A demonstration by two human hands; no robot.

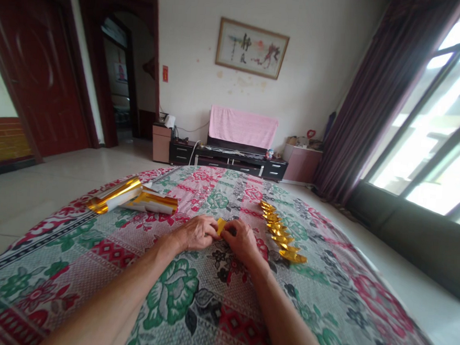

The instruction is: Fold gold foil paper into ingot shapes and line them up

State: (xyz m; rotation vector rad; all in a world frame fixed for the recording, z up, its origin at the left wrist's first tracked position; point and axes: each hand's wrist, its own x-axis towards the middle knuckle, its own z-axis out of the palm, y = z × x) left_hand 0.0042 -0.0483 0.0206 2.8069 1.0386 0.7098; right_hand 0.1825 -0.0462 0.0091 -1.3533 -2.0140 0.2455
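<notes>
My left hand (197,233) and my right hand (242,240) meet over a flowered cloth (189,301), both with fingers pinched on one small piece of gold paper (220,226). Only a bit of that paper shows between the fingertips. To the right of my right hand lies a row of several folded gold paper pieces (281,233), running away from me. A stack of loose gold paper sheets (133,199) lies to the left, beyond my left hand.
The flowered cloth covers a wide surface with rounded edges. Beyond it stand a low dark cabinet (238,161) with a pink cloth over it, a framed picture, dark wooden doors at the left and a curtained window at the right.
</notes>
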